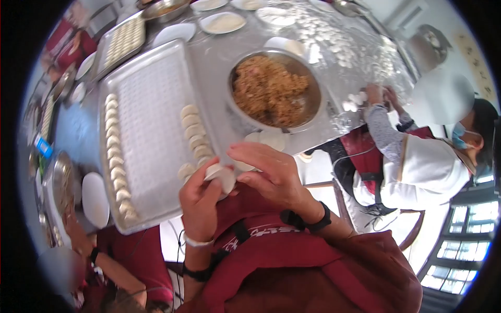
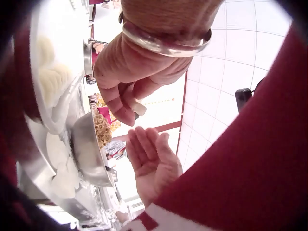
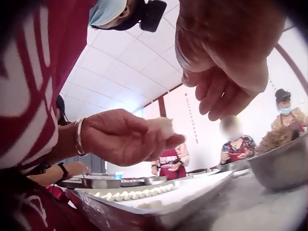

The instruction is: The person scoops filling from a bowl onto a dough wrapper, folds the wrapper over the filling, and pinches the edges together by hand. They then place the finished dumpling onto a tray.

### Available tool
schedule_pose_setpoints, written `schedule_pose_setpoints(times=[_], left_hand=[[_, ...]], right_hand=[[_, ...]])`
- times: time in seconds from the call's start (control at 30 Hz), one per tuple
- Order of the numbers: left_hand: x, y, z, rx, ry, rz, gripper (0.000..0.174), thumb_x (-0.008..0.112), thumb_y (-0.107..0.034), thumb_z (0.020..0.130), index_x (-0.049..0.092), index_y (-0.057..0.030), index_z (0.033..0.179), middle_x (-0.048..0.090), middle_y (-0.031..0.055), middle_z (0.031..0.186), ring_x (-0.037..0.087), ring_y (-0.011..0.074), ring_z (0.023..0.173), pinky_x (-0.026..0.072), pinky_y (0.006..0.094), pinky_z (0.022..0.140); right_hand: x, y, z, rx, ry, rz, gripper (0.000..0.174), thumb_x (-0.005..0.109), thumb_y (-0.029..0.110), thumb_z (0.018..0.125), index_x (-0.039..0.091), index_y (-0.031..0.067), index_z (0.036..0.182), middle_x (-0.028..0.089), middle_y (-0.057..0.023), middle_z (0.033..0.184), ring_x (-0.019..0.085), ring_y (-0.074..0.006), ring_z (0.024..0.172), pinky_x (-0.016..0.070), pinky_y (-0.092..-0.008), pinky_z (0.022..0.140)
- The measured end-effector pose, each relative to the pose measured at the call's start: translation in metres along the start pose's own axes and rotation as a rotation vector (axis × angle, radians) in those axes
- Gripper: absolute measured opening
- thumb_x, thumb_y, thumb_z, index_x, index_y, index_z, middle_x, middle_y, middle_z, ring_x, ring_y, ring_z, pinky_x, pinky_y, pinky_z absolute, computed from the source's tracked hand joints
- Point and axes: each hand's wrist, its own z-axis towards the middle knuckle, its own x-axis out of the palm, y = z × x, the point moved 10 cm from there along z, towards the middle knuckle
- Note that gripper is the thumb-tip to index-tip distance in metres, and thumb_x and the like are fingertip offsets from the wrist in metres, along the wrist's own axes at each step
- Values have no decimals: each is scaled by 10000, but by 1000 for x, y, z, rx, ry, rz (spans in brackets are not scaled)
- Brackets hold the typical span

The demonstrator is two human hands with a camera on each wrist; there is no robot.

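My left hand (image 1: 201, 201) pinches a folded white dumpling wrapper (image 1: 222, 178) between thumb and fingers, over the near edge of a metal tray (image 1: 155, 220). The wrapper (image 3: 161, 126) also shows at the left fingertips in the right wrist view. Just right of it, my right hand (image 1: 276, 175) has its fingers extended and apart from the wrapper, holding nothing. In the left wrist view the right palm (image 2: 153, 168) faces the left hand (image 2: 139, 67). Dumplings stand in the tray in a left row (image 1: 116, 156) and a right row (image 1: 194, 130).
A steel bowl of brown filling (image 1: 271, 88) stands right of the tray. Loose round wrappers (image 1: 272, 140) lie at the table edge below it. Farther back are white plates (image 1: 223, 23), another dumpling tray (image 1: 122, 44) and scattered dough pieces (image 1: 334, 39). People work at right and lower left.
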Motion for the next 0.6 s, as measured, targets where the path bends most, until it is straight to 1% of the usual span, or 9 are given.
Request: schedule_pose_setpoints(times=[0.07, 0.13, 0.2, 0.27, 0.3, 0.4, 0.43, 0.53, 0.6], left_hand=[[-11, 13, -3, -72, -34, -55, 350, 490, 5, 933, 530, 88, 1271, 659, 174, 1069, 666, 205, 873, 583, 335, 798], [-18, 24, -6, -99, -4, -72, 345, 479, 4, 934, 520, 89, 1265, 652, 195, 1089, 672, 225, 878, 592, 355, 796], [-24, 29, -8, -109, 7, -97, 339, 470, 1, 934, 511, 88, 1259, 644, 214, 1105, 676, 239, 880, 597, 365, 795], [-28, 29, -11, -117, 13, -135, 333, 463, -4, 934, 504, 86, 1251, 633, 233, 1116, 678, 247, 879, 597, 366, 796], [-32, 30, -12, -142, 1, -120, 327, 487, -79, 962, 491, 84, 1246, 622, 251, 1133, 681, 278, 907, 588, 379, 827], [-41, 24, -14, -76, 64, -373, 394, 506, -208, 994, 480, 88, 1253, 619, 256, 1144, 676, 311, 958, 576, 392, 860], [-47, 22, -16, -63, 54, -354, 487, 489, -333, 1009, 475, 89, 1252, 612, 267, 1160, 667, 339, 1001, 569, 399, 877], [-67, 31, -18, -83, 91, -492, 534, 376, -386, 1049, 443, 80, 1303, 565, 292, 1244, 624, 361, 1099, 544, 439, 951], [-70, 30, -17, -87, 84, -565, 569, 385, -404, 1036, 417, 83, 1328, 561, 305, 1242, 622, 380, 1100, 549, 441, 943]], right_hand=[[-28, -27, -22, 169, -44, -8, 232, 692, 28, 833, 698, 18, 1065, 712, -136, 1048, 672, -308, 1027, 523, -369, 887], [-58, -68, -52, 491, -150, -94, 165, 619, 29, 908, 711, 18, 1044, 724, -117, 1029, 691, -213, 952, 527, -301, 823], [-85, -109, -84, 716, -269, -204, 173, 613, 60, 917, 709, 12, 1052, 725, -130, 1032, 695, -205, 930, 528, -298, 818], [-101, -139, -101, 660, -368, -332, 193, 595, 66, 913, 712, 20, 1059, 727, -124, 1007, 689, -194, 901, 521, -299, 801], [-110, -152, -107, 630, -419, -399, 203, 586, 69, 911, 713, 24, 1063, 728, -121, 994, 686, -188, 887, 518, -300, 792], [-119, -183, -104, 600, -439, -647, 181, 632, 70, 856, 692, 5, 1013, 702, -175, 1008, 667, -349, 956, 524, -393, 851], [-122, -213, -113, 570, -476, -655, 202, 629, 59, 822, 678, 15, 1013, 686, -165, 1042, 623, -394, 1007, 501, -434, 890], [-115, -214, -92, 318, -548, -839, 237, 608, 77, 820, 677, 44, 1044, 676, -131, 1110, 594, -364, 1094, 468, -450, 940], [-113, -229, -99, 431, -592, -990, 260, 583, 104, 819, 685, 86, 1058, 676, -99, 1125, 561, -332, 1147, 427, -459, 970]])
